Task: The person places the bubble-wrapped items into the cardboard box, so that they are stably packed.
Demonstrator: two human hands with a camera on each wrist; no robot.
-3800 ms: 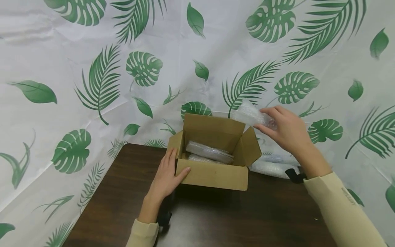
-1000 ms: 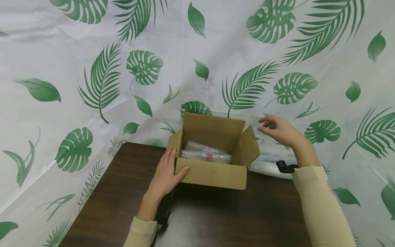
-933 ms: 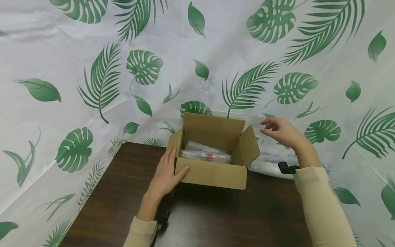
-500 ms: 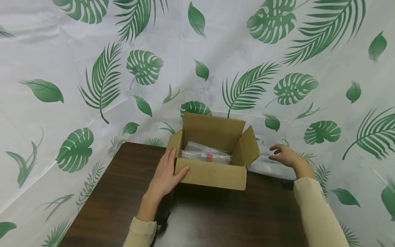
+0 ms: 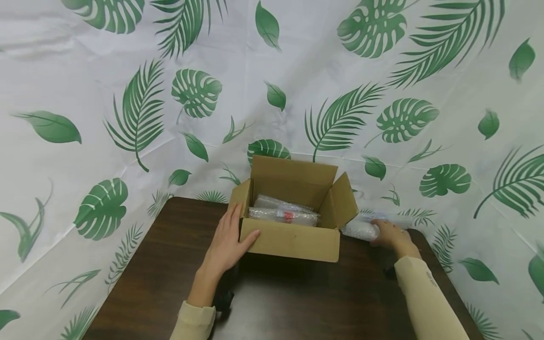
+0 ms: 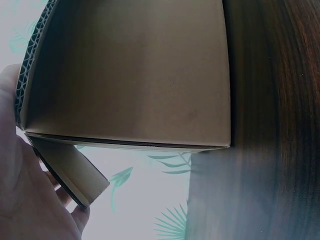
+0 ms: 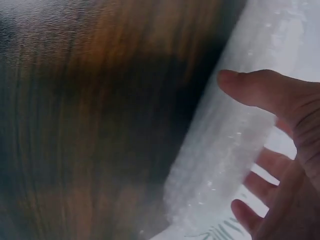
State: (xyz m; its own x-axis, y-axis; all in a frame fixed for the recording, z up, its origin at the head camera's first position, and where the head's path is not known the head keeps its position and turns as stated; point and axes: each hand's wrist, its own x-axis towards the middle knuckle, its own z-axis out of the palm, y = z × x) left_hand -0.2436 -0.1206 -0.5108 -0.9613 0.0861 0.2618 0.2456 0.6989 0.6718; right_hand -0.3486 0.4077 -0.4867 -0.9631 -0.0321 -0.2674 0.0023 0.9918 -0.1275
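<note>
An open cardboard box (image 5: 293, 243) stands at the table's far side. My left hand (image 5: 227, 238) holds its left front corner, thumb on the front wall and fingers along the left flap (image 6: 75, 172). Inside lie bubble-wrapped bundles; the front one (image 5: 284, 216) shows a red patch, and another bundle (image 5: 272, 202) is behind it. Right of the box, my right hand (image 5: 391, 234) grips a long bubble-wrapped bundle (image 7: 220, 150) on the table. In the right wrist view its thumb lies across the top and its fingers reach round the far side. What the wrap contains is hidden.
Another clear-wrapped bundle (image 5: 401, 220) lies behind the gripped one, near the table's back edge. The box's right flap (image 5: 345, 200) sticks outward toward the right hand. A leaf-printed white sheet (image 5: 272, 71) hangs close behind the dark wooden table (image 5: 289, 302).
The bubble-wrapped bundle that my right hand held above the box now lies inside. My emptied right hand has moved down to another bundle on the right. My left hand stays on the box.
</note>
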